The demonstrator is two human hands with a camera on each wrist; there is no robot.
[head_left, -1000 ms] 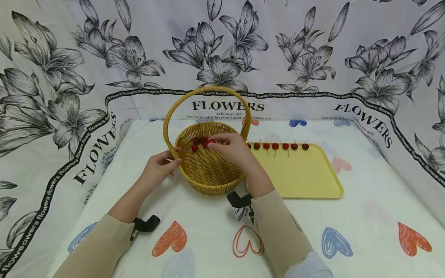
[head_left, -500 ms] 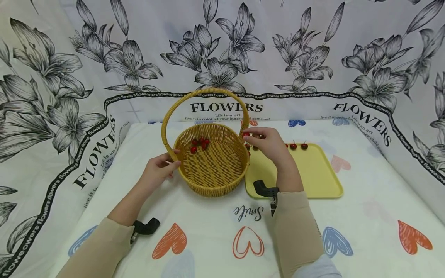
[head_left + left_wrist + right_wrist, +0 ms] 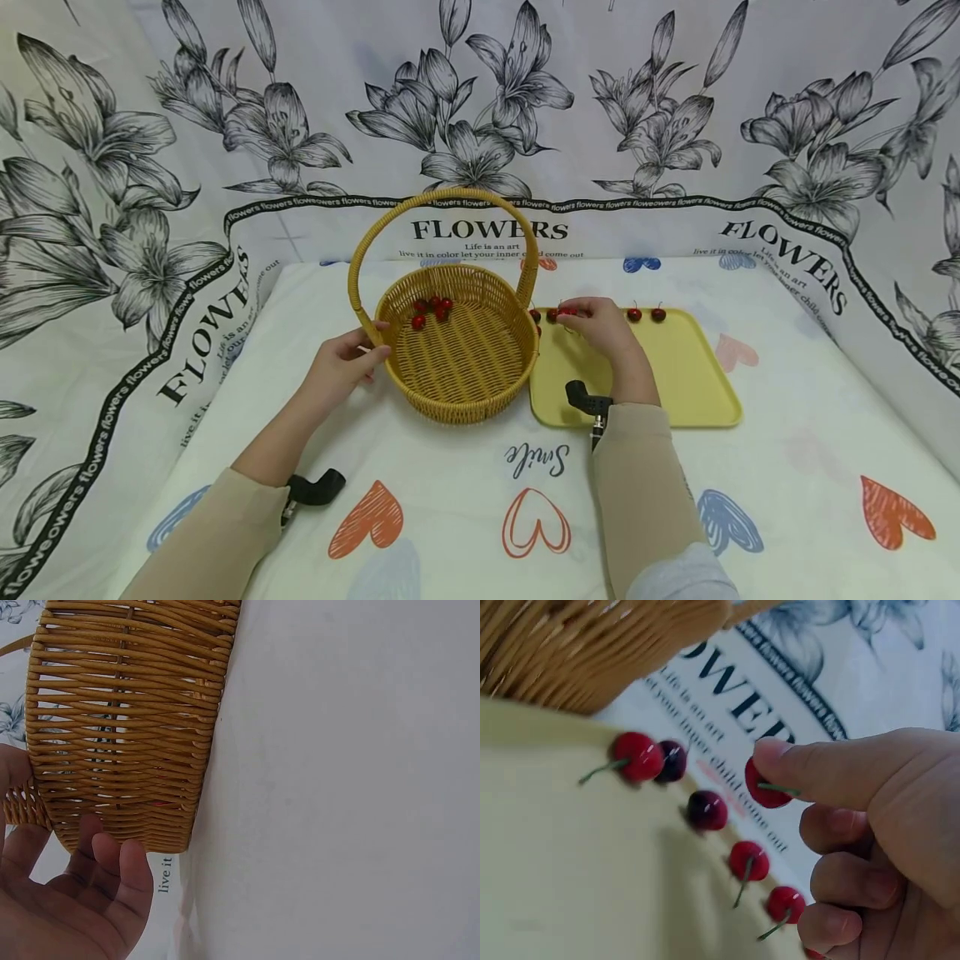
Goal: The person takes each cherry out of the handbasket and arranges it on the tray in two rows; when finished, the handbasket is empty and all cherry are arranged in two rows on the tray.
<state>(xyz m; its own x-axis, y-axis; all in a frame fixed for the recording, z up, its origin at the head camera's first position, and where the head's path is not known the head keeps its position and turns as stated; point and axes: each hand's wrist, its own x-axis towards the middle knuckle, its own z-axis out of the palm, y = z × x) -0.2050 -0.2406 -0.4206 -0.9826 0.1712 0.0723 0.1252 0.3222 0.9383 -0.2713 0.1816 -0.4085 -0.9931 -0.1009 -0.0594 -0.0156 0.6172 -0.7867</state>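
A round wicker basket [image 3: 463,407] with a tall arched handle stands mid-table, several red cherries [image 3: 418,321] lying on its far left floor. My left hand [image 3: 341,362] pinches its left rim at the handle's base. In the left wrist view, the thumb is at that woven base [image 3: 22,806], with the other fingers [image 3: 135,866] bent below the side. Over the far edge of a yellow tray [image 3: 693,383], my right hand [image 3: 606,329] pinches a red cherry [image 3: 769,786] between thumb and forefinger. Below it, more cherries [image 3: 748,861] line the tray's edge, some hidden by the hand.
The tray sits right against the basket's right side. Two dark cherries [image 3: 657,314] lie toward its far right corner. A white cloth [image 3: 450,492] printed with hearts covers the table, and a flower-print curtain [image 3: 300,150] rises behind and at both sides.
My right hand has come out of the basket and moved right, past the handle, then lower over the tray's far edge. My left hand has stayed at the rim.
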